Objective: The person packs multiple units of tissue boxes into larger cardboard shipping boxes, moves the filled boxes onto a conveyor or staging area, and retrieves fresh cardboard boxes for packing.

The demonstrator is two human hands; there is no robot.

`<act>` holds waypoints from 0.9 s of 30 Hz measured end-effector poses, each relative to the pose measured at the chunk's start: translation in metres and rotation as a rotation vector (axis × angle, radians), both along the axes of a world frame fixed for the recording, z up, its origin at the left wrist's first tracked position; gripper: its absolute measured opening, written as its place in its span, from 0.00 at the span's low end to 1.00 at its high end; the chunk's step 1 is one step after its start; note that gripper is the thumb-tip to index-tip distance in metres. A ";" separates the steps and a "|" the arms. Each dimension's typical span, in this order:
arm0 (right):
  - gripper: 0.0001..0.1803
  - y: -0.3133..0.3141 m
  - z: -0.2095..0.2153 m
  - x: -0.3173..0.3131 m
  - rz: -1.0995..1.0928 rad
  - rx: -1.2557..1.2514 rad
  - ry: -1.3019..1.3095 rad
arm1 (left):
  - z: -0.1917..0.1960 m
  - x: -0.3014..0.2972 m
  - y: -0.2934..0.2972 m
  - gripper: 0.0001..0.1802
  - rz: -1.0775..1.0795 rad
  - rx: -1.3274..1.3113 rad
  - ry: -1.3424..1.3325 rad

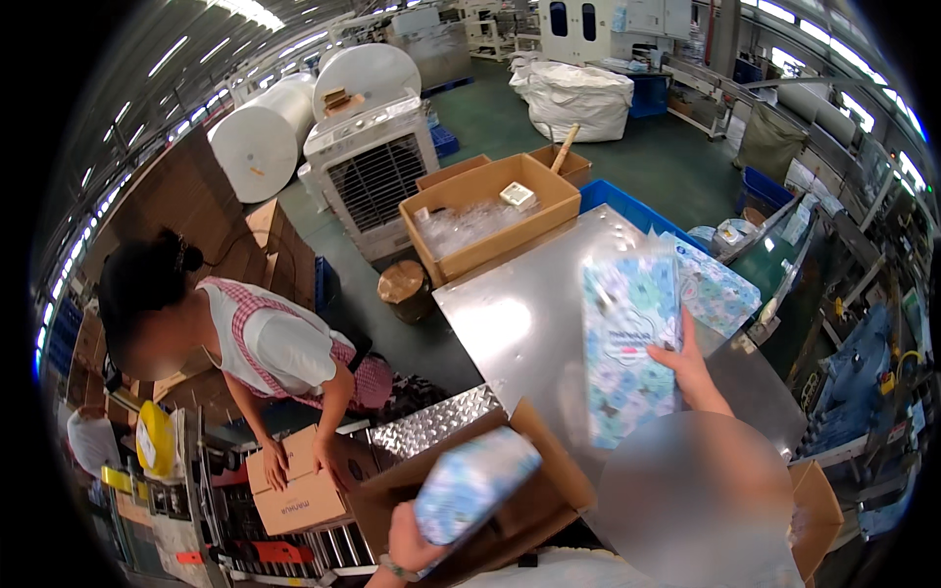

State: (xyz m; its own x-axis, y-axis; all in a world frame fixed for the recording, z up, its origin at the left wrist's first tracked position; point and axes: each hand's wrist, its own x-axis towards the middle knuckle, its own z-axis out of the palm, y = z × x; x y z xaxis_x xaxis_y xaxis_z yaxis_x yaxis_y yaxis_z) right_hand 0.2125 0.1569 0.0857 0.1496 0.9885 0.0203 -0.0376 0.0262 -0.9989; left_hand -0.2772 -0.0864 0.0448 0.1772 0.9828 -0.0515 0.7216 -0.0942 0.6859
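Note:
My left hand (410, 544) grips a soft patterned blue-and-white pack (470, 482) and holds it tilted over an open cardboard box (549, 461) in front of me. My right hand (686, 365) holds a second, larger patterned pack (627, 343) upright above the shiny metal table (510, 323). A third pack (720, 289) of the same kind lies on the table just beyond the right hand. A blurred round patch hides the area below my right forearm.
A co-worker (265, 343) at left bends over a closed carton (294, 485) on a roller conveyor (323, 549). Beyond the table stand an open box of clear bags (490, 211), an air cooler (372, 171), large white rolls (265, 132), a blue crate (637, 208) and machinery at right (863, 323).

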 end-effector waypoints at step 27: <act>0.52 -0.175 -0.264 -0.356 1.569 0.233 -1.435 | -0.192 -0.016 -0.072 0.31 -0.501 -0.927 0.626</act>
